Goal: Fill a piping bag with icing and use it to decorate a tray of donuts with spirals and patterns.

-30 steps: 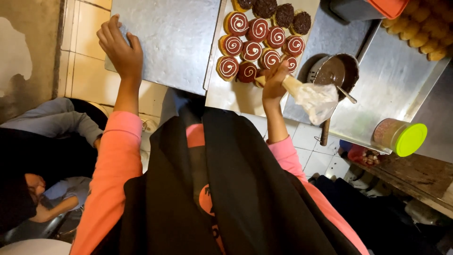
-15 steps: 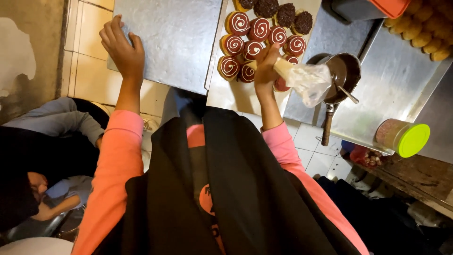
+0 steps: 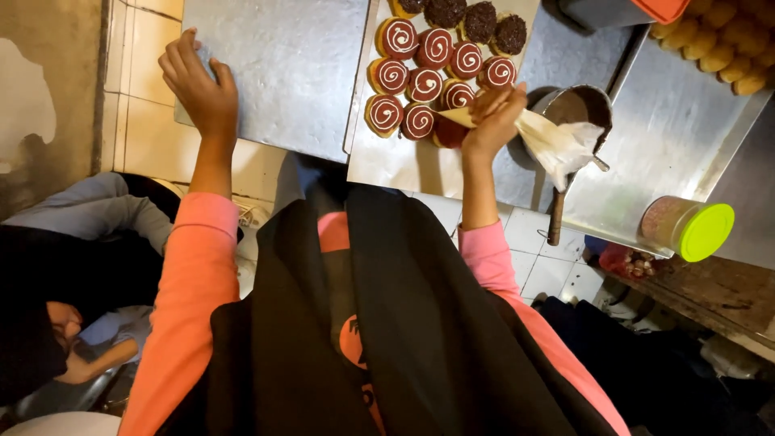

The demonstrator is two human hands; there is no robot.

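My right hand (image 3: 494, 121) grips a clear piping bag (image 3: 542, 139) of white icing, its tip pointing at a red-glazed doughnut (image 3: 449, 132) at the near edge of a metal tray (image 3: 404, 169). Several red doughnuts with white icing spirals (image 3: 420, 85) lie on that tray, with dark sprinkled ones (image 3: 480, 22) at its far end. My left hand (image 3: 198, 85) rests flat with fingers spread on the bare metal tray (image 3: 299, 73) to the left. Both arms wear pink sleeves.
A small pot with a long handle (image 3: 575, 113) sits right of the doughnut tray. Plain golden doughnuts (image 3: 714, 44) fill the top right corner. A jar with a green lid (image 3: 690, 228) lies on the right counter. Another person (image 3: 73, 266) crouches low at left.
My right hand with the piping bag has shifted slightly right and toward the near edge of the tray, onto the unspiralled red doughnut. The left hand stays on the left tray.
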